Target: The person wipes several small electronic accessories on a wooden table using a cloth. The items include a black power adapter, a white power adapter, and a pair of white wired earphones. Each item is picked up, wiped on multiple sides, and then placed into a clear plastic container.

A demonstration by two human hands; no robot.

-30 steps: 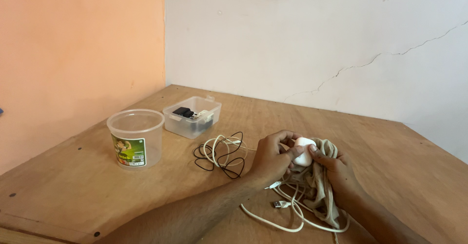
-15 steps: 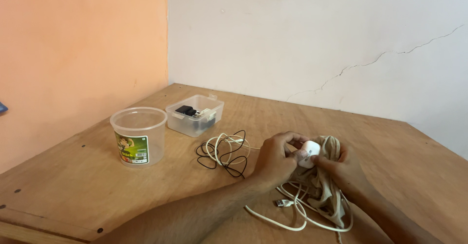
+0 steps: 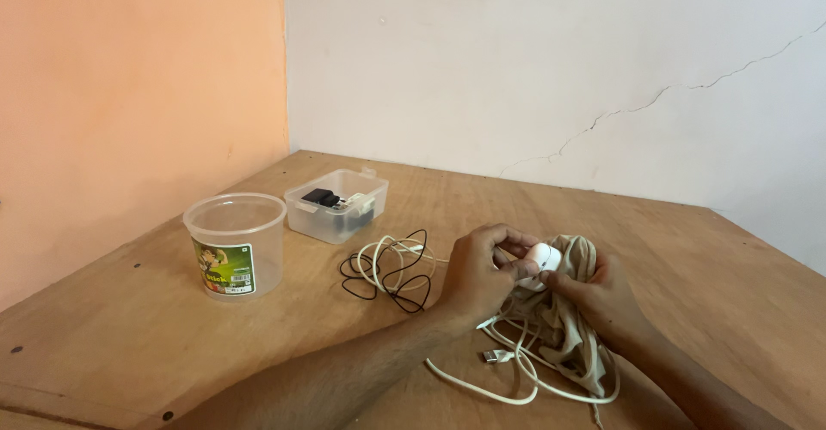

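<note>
Both hands meet over the wooden surface (image 3: 172, 310), right of centre. Left hand (image 3: 478, 273) grips a small white rounded charger plug (image 3: 542, 259) between thumb and fingertips, knuckles up, forearm running in low from the bottom left. Right hand (image 3: 600, 296) holds a bunched beige cloth (image 3: 564, 331) against the plug, thumb on the plug's lower side, fingers wrapped in the fabric; wrist angled in from the bottom right. The plug sits just above the surface, pinched between the two hands, part-covered by cloth. White cable (image 3: 508, 378) trails from under the hands in loose loops, its USB end lying on the wood near the left wrist. More white cable tangled with a thin black cable (image 3: 387, 271) lies just left of the left hand. Further left, a round clear plastic tub (image 3: 235, 244) with a green label, and behind it a small rectangular clear box (image 3: 337, 205) holding dark adapters. Risks, as I judge them: the smooth plug could slip from the fingertip grip; the cloth could snag the loops below and drag the tangle along; a pull on the cable might strain it at the plug.
</note>
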